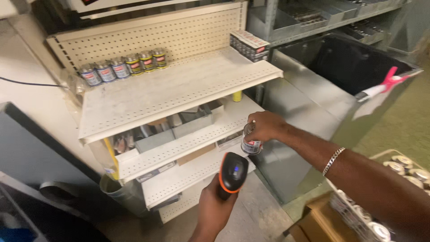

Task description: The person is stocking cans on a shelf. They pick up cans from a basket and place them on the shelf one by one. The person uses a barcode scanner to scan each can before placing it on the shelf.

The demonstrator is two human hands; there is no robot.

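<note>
Pale pegboard shelf (pixel 179 87) in my stockroom, small cans (pixel 123 66) along its back, below its front edge my right hand (pixel 264 125) fingers closed round a can (pixel 251 144), left hand (pixel 217 206) gripping a scanner (pixel 233 172)

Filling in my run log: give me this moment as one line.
left hand: holds handheld scanner | right hand: holds small can in front of scanner | top shelf: row of cans

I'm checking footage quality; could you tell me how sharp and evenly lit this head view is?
Head view: soft throughout, the small can in the right hand slightly blurred; the scanner in the left hand clearer; the top shelf brightly lit, lower left corner dark.
</note>
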